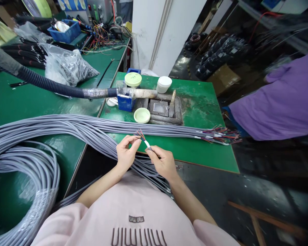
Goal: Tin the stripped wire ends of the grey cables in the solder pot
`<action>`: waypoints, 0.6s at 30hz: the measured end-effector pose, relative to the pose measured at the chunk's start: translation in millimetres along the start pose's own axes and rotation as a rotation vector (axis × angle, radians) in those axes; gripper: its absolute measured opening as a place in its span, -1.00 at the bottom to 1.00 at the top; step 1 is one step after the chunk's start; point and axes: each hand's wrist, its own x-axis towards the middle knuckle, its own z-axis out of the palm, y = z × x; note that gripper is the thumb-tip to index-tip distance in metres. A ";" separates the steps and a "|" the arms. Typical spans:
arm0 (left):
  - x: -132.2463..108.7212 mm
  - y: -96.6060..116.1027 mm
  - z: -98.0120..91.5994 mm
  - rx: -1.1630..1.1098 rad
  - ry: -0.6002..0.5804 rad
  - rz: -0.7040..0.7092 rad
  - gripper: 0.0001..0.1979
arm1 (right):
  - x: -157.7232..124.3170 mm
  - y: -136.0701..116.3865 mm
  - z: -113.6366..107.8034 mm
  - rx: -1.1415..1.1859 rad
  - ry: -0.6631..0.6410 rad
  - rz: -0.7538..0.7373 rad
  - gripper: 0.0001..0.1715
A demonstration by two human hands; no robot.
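Between my hands is the end of a grey cable [147, 145], with a white band below its fanned-out coloured wires [141, 134]. My right hand [164, 162] is closed round the grey jacket just under the white band. With thumb and forefinger pinched together, my left hand [128, 150] touches the coloured wires at the tip. Behind them a thick bundle of grey cables [166, 130] runs across the bench, its stripped wire ends [220, 134] lying at the right. More grey cables hang below my hands, partly hidden by my arms.
A solder pot [160, 107] is set in the green bench [202, 150], a brush [172, 103] on its rim. Around it are a pale open tub [142, 115], a white jar [164, 84] and a flexible hose [66, 89]. Coiled cable [45, 181] lies left; a person in purple [277, 99] stands right.
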 end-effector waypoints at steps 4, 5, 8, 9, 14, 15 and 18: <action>1.4 3.6 2.7 -0.068 0.022 -0.110 -0.86 | 0.5 -1.6 0.3 -0.004 0.002 -0.018 -0.70; 2.0 4.2 3.2 -0.085 0.026 -0.137 -0.85 | 0.7 -2.0 0.3 -0.009 0.003 -0.024 -0.70; 3.8 4.7 3.7 -0.125 0.023 -0.210 -0.81 | 1.2 -2.8 0.5 -0.033 0.006 -0.032 -0.70; 4.4 4.7 3.6 -0.136 0.018 -0.228 -0.81 | 1.4 -2.8 0.6 -0.041 0.007 -0.033 -0.70; 8.0 6.9 3.8 -0.176 -0.012 -0.271 -0.81 | 3.0 -1.5 1.1 -0.086 0.013 -0.071 -0.70; 8.9 8.1 4.1 -0.182 -0.018 -0.273 -0.82 | 3.2 -1.3 1.2 -0.096 0.015 -0.082 -0.70; 11.9 12.0 5.3 -0.196 -0.026 -0.278 -0.82 | 3.4 -1.3 1.3 -0.121 0.019 -0.100 -0.69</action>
